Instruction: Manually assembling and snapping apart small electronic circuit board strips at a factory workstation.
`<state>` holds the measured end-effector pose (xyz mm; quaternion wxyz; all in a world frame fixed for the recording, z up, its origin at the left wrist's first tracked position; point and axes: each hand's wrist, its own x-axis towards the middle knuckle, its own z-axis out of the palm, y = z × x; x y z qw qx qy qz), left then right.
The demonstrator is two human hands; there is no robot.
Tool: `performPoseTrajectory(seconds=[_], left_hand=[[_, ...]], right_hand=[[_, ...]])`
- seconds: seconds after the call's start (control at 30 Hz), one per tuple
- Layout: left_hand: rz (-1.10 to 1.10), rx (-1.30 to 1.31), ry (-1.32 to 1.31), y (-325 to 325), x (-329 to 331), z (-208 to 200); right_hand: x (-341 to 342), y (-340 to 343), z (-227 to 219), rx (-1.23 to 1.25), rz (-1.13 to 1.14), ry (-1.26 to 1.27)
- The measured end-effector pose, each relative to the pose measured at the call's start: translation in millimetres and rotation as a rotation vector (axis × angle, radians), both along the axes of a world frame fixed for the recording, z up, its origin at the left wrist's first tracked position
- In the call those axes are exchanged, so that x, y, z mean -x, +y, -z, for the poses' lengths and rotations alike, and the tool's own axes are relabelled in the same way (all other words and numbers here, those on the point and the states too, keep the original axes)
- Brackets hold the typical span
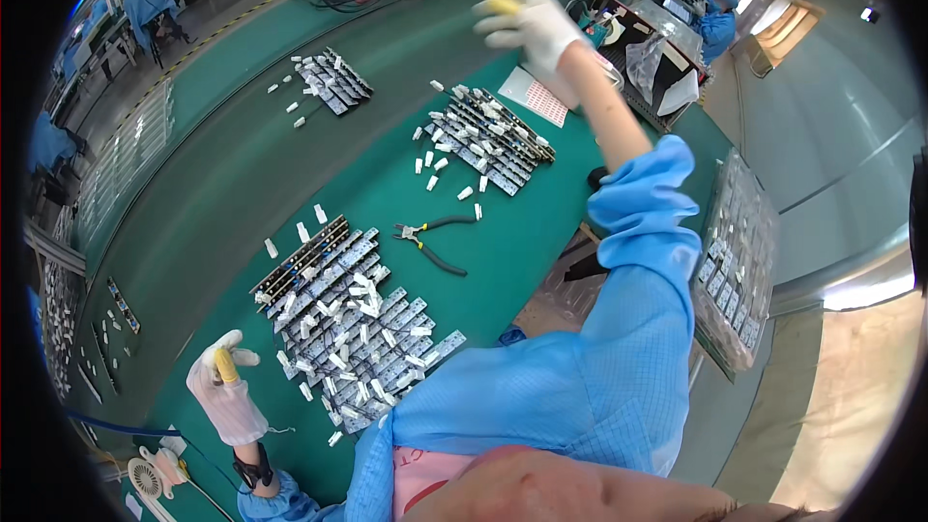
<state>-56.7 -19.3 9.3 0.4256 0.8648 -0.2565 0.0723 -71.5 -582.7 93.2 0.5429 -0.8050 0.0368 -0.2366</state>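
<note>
Left hand: the left hand (224,379), in white glove with yellow on one finger, is in the lower left of the frame, half open with fingers bent; I see nothing held in it.
Near boards: the big pile (360,333) lies just right of this hand, left of the frame's centre, with many white plugs (365,302) scattered on it.
Right hand: the right hand (527,27), gloved also, reaches at the top centre; it is blurred, its fingers are apart, and no held thing is visible.
Far boards: a second pile (493,140) lies below this hand; a small pile (333,80) is at upper left.
Card: a white card (535,97) with red marks is near the second pile.
Pliers: the pliers (437,242) lie spread on the green table (527,232), mid-frame.
</note>
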Motion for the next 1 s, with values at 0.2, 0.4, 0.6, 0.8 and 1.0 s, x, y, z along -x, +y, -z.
performPoseTrajectory(seconds=[0.2, 0.4, 0.6, 0.8, 1.0], left_hand=[[-0.064, -0.047, 0.010, 7, 17, -17], [-0.072, 0.074, 0.062, 17, 22, -2], [-0.153, -0.153, -0.074, 29, 15, 10], [-0.112, -0.160, -0.081, 22, 9, 14], [0.138, 0.037, -0.064, 1, -28, 20]], right_hand=[[-3, 172, 8, 0.009, -0.516, 0.395], [-20, 208, 35, 0.404, -0.686, 0.317], [-129, 137, 83, 0.747, 0.050, 0.330], [-240, 100, 158, 0.844, 0.298, 0.662], [-262, 161, 162, 0.830, 0.275, 0.650]])
